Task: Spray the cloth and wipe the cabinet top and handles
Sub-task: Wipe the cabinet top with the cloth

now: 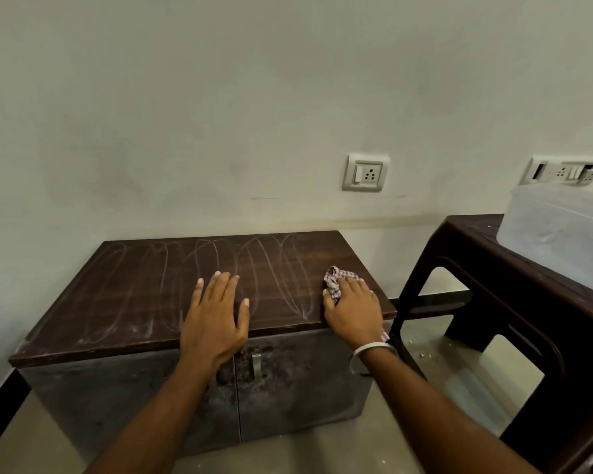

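Note:
A low cabinet with a dark brown wooden top (134, 289) stands against the wall; pale looping streaks cover the top. My right hand (353, 306) presses a checked cloth (334, 277) onto the top near its right front corner. My left hand (216, 316) lies flat and open on the front edge near the middle, holding nothing. A metal handle (256, 366) shows on the right door, between my wrists; my left forearm hides the part of the left door beside it. No spray bottle is in view.
A dark brown plastic table (514, 302) stands close to the right of the cabinet, with a translucent plastic box (558, 227) on it. Wall sockets (365, 172) sit above. Crumbs lie on the floor (421, 354) between cabinet and table.

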`<control>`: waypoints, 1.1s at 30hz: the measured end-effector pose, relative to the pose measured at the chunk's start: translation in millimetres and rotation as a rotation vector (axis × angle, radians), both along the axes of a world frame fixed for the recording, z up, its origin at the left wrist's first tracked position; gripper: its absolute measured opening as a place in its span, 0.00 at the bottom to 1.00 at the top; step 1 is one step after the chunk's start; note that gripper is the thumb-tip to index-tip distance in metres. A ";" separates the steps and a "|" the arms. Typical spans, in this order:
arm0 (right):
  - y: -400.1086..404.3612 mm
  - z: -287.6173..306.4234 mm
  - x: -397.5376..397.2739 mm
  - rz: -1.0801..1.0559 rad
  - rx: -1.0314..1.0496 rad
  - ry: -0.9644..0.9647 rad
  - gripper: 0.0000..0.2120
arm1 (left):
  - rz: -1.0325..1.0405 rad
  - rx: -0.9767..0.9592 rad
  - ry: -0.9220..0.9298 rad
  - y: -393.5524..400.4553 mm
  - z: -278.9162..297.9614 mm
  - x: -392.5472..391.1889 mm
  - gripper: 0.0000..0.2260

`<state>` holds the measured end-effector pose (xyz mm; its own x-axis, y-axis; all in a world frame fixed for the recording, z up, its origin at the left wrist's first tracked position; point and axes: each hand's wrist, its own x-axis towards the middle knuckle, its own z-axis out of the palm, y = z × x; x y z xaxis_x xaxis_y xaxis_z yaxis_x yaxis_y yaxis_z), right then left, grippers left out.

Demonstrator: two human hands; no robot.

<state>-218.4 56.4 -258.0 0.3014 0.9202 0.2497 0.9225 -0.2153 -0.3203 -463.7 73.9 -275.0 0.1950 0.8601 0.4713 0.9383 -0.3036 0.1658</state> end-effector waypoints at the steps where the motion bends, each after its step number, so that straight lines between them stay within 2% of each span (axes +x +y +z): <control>1: -0.7 -1.0 -13.4 0.020 0.007 0.003 0.28 | 0.002 -0.001 -0.005 0.5 0.5 -3.4 0.31; 6: 3.6 -5.1 -59.0 0.117 0.018 0.006 0.29 | 0.019 -0.006 -0.012 1.6 2.1 -16.7 0.31; 11: 4.1 -3.8 -52.1 0.214 0.043 -0.042 0.27 | 0.022 0.005 -0.030 0.7 2.7 -16.1 0.30; 17: 14.7 0.8 -10.5 0.070 -0.037 -0.026 0.28 | 0.024 0.011 -0.039 1.3 0.9 -15.8 0.29; 21: 19.2 3.8 -20.9 0.053 -0.082 -0.015 0.29 | 0.038 0.018 -0.025 1.5 1.0 -14.6 0.29; 29: 30.2 5.8 -89.0 0.275 -0.098 -0.026 0.30 | 0.048 0.043 -0.036 -0.1 1.4 -12.7 0.29; 33: 31.9 4.8 -89.7 0.315 -0.076 -0.032 0.29 | 0.047 0.038 -0.042 -0.6 1.0 -13.8 0.29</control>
<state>-308.1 88.3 -253.1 -0.0082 0.9833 0.1816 0.9569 0.0604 -0.2839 -477.5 73.4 -273.9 0.1339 0.8492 0.5109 0.9442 -0.2658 0.1945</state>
